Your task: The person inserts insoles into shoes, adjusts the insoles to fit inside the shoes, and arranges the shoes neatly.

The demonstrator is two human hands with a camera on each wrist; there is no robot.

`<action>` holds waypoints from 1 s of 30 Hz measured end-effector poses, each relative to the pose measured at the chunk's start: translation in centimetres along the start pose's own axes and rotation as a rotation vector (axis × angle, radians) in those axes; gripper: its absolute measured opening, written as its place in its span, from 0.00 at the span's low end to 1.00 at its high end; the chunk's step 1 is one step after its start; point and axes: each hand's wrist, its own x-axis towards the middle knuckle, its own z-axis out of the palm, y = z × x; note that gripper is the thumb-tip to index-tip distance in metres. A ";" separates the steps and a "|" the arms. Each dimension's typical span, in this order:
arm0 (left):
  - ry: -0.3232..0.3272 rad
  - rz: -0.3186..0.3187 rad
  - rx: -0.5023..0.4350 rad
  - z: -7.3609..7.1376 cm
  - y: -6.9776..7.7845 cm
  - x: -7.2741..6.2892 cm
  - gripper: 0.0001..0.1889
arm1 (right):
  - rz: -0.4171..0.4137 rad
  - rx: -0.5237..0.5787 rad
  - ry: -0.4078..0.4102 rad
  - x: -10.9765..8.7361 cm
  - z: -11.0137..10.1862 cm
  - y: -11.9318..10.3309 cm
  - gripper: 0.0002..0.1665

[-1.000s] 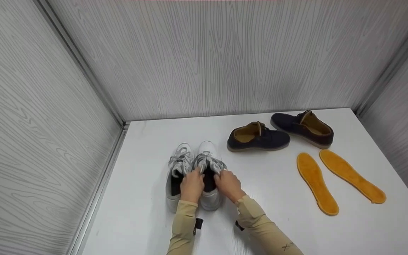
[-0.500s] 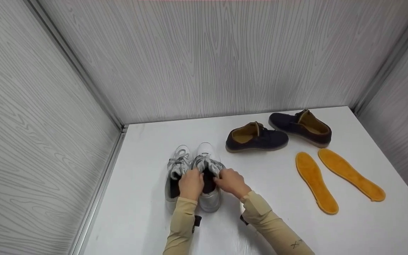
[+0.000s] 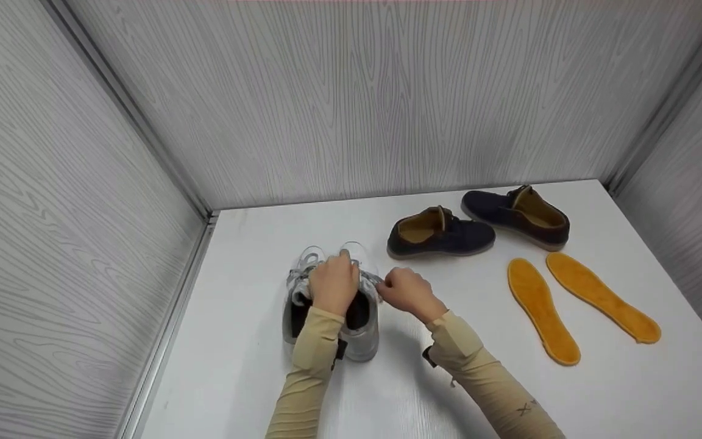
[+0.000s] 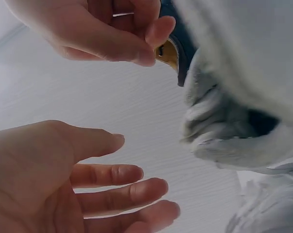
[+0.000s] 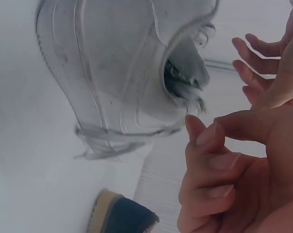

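Observation:
A pair of white sneakers with grey laces stands side by side: the left sneaker point(image 3: 290, 317) and the right sneaker point(image 3: 360, 344). My left hand point(image 3: 334, 283) hovers over the right sneaker's opening and laces, hiding part of both. In the left wrist view, its fingers point(image 4: 131, 194) are spread and hold nothing. My right hand point(image 3: 409, 291) is beside the right sneaker, thumb and forefinger pinched together at the end of a grey shoelace point(image 3: 370, 278). The lace between the fingertips is barely visible. The right wrist view shows its other fingers point(image 5: 204, 199) curled.
Two dark blue shoes, one nearer point(image 3: 464, 239) and one farther point(image 3: 497, 207), lie at the back right. Two orange insoles, a left one point(image 3: 543, 311) and a right one point(image 3: 601, 296), lie before them. Grey wood-grain panels point(image 3: 326, 103) enclose the white table point(image 3: 235, 378).
Both hands have risen from the right sneaker's opening. The left has moved forward over the laces with fingers spread; the right has shifted slightly forward and right. The shoes stay in place.

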 end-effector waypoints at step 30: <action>-0.205 0.205 0.008 6.6 5.1 10.4 0.11 | 0.363 -0.021 0.315 6.0 -2.6 8.1 0.26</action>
